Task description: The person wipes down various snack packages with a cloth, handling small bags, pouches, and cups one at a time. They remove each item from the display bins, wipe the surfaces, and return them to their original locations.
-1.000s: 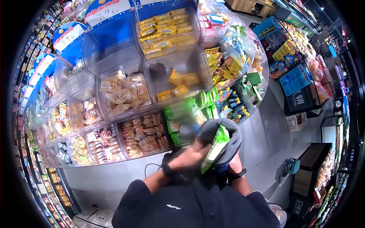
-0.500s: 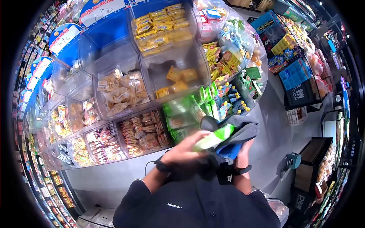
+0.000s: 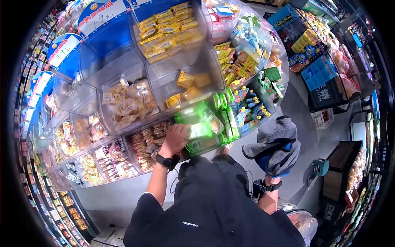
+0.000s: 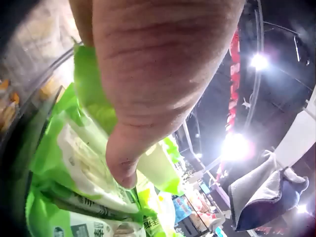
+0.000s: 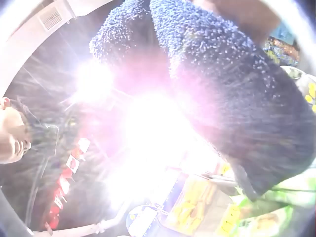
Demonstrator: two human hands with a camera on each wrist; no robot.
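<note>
My left hand (image 3: 175, 138) holds a green-and-white snack packet (image 3: 200, 130) at the left part of the bin of green packets. In the left wrist view the thumb (image 4: 123, 163) lies across the held packet (image 4: 91, 89), with more green packets (image 4: 84, 158) close beneath it. A grey towel (image 3: 276, 140) with a blue part hangs bunched in my right hand (image 3: 272, 180), well to the right of the bin. The towel covers most of that hand. In the right wrist view the towel (image 5: 247, 98) fills the upper right and glare washes out the middle.
Left of the green packets is a bin of brown packaged snacks (image 3: 148, 142). Behind them lie a few yellow packets (image 3: 191, 85). Clear bin walls divide the curved display. Blue-and-yellow packets (image 3: 251, 108) stand to the right. A dark crate (image 3: 323, 92) is on the floor farther right.
My left hand has moved from the towel to the left with the green packet, down to the bin. My right hand has drawn the towel away to the right.
</note>
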